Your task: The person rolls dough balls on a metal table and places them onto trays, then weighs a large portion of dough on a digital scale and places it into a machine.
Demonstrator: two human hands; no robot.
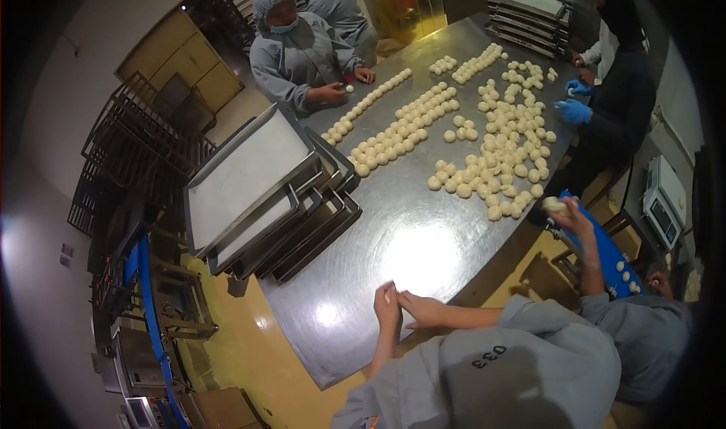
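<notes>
Above the near end of the steel table [340, 255], my left hand [386, 308] and my right hand [423, 309] meet fingertip to fingertip. The fingers of both are drawn together. A small pale spot shows by the left fingertips, too little to tell whether it is dough or skin. Farther along the tabletop, a large loose cluster of round dough balls [491, 160] spreads by the right edge. Neat rows of dough balls [401, 130] line the middle, with a single row [370, 105] to their left.
Stacked metal trays [253, 175] overhang the table's left edge. More trays [529, 17] stand at the far end. Co-workers stand around it: one on the right holds up a dough ball [556, 205], another wears blue gloves [575, 111]. A scale [663, 202] and blue conveyor belt [605, 247] are rightward.
</notes>
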